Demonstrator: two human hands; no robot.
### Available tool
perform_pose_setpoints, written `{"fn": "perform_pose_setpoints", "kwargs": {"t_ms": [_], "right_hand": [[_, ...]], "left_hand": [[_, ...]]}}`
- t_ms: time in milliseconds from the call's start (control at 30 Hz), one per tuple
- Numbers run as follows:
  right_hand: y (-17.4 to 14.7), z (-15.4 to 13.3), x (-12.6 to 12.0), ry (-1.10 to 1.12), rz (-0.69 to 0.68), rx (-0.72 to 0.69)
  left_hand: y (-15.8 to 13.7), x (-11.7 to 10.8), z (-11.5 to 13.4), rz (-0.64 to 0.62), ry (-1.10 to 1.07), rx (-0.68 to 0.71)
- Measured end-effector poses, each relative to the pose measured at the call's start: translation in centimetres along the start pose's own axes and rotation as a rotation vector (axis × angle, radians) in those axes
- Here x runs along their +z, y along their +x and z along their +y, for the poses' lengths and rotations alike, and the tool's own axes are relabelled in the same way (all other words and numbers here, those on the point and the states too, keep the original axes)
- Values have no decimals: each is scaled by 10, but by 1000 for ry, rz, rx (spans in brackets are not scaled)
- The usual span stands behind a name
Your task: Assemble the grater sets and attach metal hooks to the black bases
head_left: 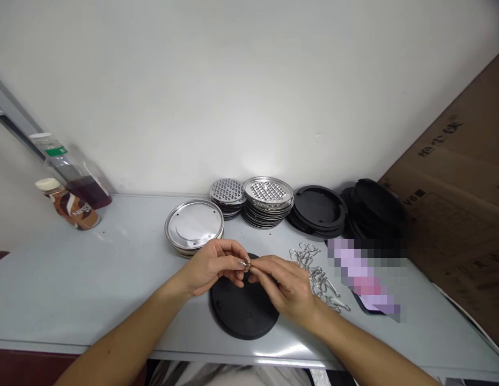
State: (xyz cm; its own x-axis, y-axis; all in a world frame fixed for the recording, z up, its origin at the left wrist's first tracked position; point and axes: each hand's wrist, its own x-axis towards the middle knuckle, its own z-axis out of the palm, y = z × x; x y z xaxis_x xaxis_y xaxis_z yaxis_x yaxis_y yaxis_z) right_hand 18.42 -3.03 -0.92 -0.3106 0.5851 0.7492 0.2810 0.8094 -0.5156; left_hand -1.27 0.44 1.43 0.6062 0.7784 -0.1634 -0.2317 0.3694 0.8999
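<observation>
Between my fingertips is a small shiny metal piece (245,265), probably a wire hook like those in the pile; my fingers hide most of it. My left hand (217,268) pinches it from the left, with thumb and index finger closed. From the right, my right hand (287,284) pinches it too. Beneath both hands a round black plastic disc (245,316) lies flat on the table, partly covered by them. Right of my right hand lies a loose pile of metal wire hooks with ring ends (320,279).
Along the wall stand stacks of plain metal discs (195,224), small perforated discs (228,192), larger perforated discs (269,193) and black plastic rings (320,209). A pixelated phone (370,289) lies right. Two bottles (74,209) stand left; a cardboard box (459,214) borders the right side.
</observation>
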Motion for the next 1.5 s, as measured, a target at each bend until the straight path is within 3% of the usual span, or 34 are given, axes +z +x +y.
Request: {"fn": "perform_pose_setpoints", "kwargs": {"t_ms": [500, 733, 867, 1133, 1233, 1367, 1500], "right_hand": [[-1, 5, -11, -275, -76, -256], [-2, 13, -19, -383, -159, -233], [5, 17, -24, -261, -110, -35], [16, 12, -20, 476, 5, 690], [16, 15, -13, 604, 13, 793], [14, 23, -9, 674, 63, 846], [11, 26, -7, 710, 115, 886]], "left_hand": [[-1, 11, 4, 105, 251, 138], [2, -10, 7, 234, 518, 190], [2, -11, 8, 178, 415, 205], [0, 8, -3, 61, 397, 141], [2, 8, -5, 116, 388, 189], [2, 7, -3, 307, 573, 332], [2, 8, -5, 283, 592, 356]]}}
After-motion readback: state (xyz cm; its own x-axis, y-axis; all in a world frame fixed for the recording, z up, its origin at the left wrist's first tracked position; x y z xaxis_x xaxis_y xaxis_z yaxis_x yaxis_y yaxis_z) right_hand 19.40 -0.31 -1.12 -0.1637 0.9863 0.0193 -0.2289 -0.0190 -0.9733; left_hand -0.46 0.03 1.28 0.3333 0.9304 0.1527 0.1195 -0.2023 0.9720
